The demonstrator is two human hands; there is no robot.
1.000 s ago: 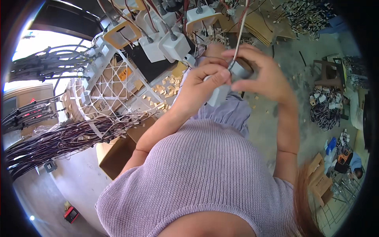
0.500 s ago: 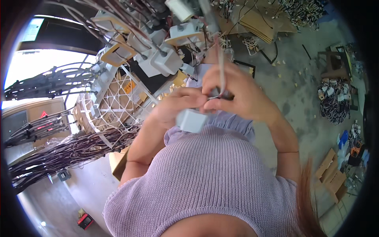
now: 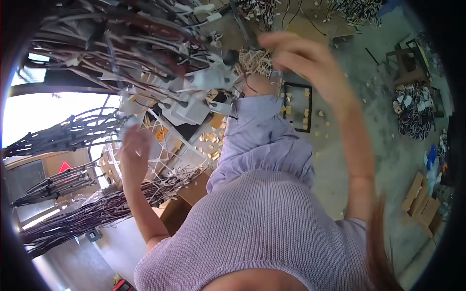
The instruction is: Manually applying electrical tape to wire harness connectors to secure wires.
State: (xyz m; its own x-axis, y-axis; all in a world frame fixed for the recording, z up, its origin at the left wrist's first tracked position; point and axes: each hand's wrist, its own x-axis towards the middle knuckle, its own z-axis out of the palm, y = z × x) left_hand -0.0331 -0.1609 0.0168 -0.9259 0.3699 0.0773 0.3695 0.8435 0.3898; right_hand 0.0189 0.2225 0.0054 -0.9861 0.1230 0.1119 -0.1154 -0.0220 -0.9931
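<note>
My right hand is raised at the upper middle, its fingers stretched out with nothing visible in them. Nearest to it lies a heap of pale cords. My left hand is smeared by motion at the left, beside a white grid rack, and whether its fingers hold anything cannot be made out. Above and right of it hang white plastic adapter blocks with cables attached. Another white block sits blurred among a thick bundle of brown and grey cables.
Dark cable bundles stick out at the left, with a brown cable bundle lower down. A black frame and small yellow scraps lie on the floor. Coiled cables and an open cardboard box are at the right.
My hands have parted, the left moving left and the right up and right. The white adapter and cord between them are gone from there. More cables now fill the upper left.
</note>
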